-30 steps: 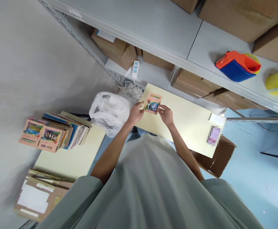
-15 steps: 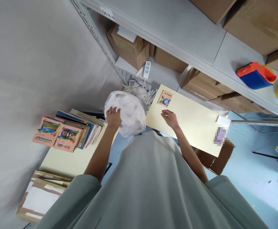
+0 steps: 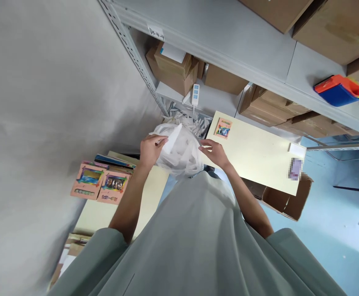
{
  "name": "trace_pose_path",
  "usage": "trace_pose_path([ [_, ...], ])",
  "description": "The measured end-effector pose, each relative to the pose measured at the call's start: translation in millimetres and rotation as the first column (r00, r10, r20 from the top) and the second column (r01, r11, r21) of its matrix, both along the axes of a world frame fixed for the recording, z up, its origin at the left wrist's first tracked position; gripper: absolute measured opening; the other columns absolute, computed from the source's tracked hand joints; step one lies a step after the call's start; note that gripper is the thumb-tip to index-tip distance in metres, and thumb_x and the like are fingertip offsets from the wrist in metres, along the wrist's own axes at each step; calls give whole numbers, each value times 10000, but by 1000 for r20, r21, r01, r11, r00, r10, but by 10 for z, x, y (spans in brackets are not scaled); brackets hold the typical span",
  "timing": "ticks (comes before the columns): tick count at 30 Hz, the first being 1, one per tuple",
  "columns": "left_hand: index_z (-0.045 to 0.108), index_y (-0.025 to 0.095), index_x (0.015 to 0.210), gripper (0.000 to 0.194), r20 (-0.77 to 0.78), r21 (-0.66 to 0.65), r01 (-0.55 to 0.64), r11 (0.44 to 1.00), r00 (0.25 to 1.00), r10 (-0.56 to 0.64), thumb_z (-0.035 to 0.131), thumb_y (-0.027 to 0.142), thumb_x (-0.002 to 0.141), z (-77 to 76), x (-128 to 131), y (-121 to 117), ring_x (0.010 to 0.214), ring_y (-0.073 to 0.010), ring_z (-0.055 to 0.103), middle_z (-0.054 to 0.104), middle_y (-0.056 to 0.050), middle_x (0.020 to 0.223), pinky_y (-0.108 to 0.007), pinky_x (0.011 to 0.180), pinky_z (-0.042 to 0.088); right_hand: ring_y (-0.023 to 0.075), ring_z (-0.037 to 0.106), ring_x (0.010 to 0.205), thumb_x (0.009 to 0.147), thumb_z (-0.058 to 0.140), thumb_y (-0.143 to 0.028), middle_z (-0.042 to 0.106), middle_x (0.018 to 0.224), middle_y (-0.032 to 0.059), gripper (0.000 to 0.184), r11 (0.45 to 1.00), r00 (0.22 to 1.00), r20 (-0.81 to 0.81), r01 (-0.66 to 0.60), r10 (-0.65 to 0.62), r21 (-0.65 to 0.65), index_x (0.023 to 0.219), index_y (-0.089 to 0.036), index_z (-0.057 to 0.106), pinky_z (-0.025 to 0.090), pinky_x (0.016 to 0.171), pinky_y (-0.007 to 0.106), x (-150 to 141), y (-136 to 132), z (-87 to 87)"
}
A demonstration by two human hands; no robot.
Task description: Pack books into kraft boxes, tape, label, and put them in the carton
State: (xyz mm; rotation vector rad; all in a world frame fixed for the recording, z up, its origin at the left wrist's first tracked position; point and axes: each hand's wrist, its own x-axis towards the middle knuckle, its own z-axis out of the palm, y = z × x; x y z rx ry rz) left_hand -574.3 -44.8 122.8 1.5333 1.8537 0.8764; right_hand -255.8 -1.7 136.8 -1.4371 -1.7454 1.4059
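My left hand (image 3: 151, 151) pinches a white piece of paper or thin sheet (image 3: 173, 139) between thumb and fingers. It hangs over a translucent white plastic bag (image 3: 182, 160) filled with pale strips. On the bag's other side is my right hand (image 3: 214, 151), its thumb and fingers a little apart and seemingly with nothing between them. Whether those fingertips touch the bag's edge I cannot tell. A small pink book (image 3: 223, 128) with a picture on its cover lies on the cream tabletop (image 3: 256, 152) beyond my right hand.
Stacked books (image 3: 113, 187) stand on another cream table (image 3: 90, 216) at left. Loose white strips (image 3: 201, 123) lie behind the bag. Metal shelving (image 3: 216, 53) holds cardboard boxes (image 3: 173, 74) and a power strip (image 3: 195, 94). An open carton (image 3: 302, 197) sits below the right tabletop.
My left hand has closed on the white piece, which now shows above the bag. My right hand has shifted left toward the bag. The view has swung slightly left.
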Motion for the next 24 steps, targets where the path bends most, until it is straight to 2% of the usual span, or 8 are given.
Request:
trace_pose_path([
  [4,887,221,1001,405,311,25,-16,1000,950,7,814,599,874,348,167,92,877,-226,749,854,-65,1008,-293,723,588,308,716,1370,864,898,-617,737,1498,119,668,1000,992,-123,-11,9,-17,1414,-280,724,639,1127,481,-305,42,198],
  [7,883,206,1013,477,440,10,-18,1000,898,11,858,644,826,495,290,122,845,-222,753,848,-67,991,-303,710,607,324,704,1382,821,912,-699,763,1439,144,840,994,961,-275,-49,20,-99,1493,-262,659,630,1122,483,-435,68,327],
  [10,866,200,1057,514,530,15,26,1000,848,-30,865,660,827,564,384,135,944,-247,778,842,-85,1044,-346,818,642,267,775,1158,806,902,-741,835,1191,83,723,987,911,-412,-66,0,-146,1310,-248,739,649,1051,430,-474,31,433],
  [13,827,195,1126,566,590,15,125,992,800,-110,883,667,817,562,458,152,977,-247,781,825,-91,1040,-365,877,650,191,744,917,784,907,-751,810,974,20,571,987,901,-420,42,-105,-156,1013,-244,781,650,902,344,-440,-45,516],
  [15,797,194,1070,560,600,2,178,984,787,-144,899,671,794,529,513,172,953,-240,777,812,-84,1002,-354,849,652,167,697,833,768,914,-756,772,891,2,550,981,902,-395,127,-176,-146,915,-244,775,630,820,313,-380,-90,561],
  [19,753,197,883,513,578,-10,179,984,804,-140,920,664,753,457,675,243,832,-218,752,781,-50,872,-327,738,648,164,648,779,740,922,-777,734,842,1,565,963,895,-356,251,-268,-96,845,-247,759,613,762,313,-184,-143,633],
  [24,788,187,925,554,587,9,138,990,801,-117,879,714,781,491,918,332,804,-214,745,800,-57,912,-332,690,675,178,646,816,783,893,-782,734,893,17,551,934,878,-334,355,-344,-30,860,-256,746,629,818,344,152,-208,686],
])
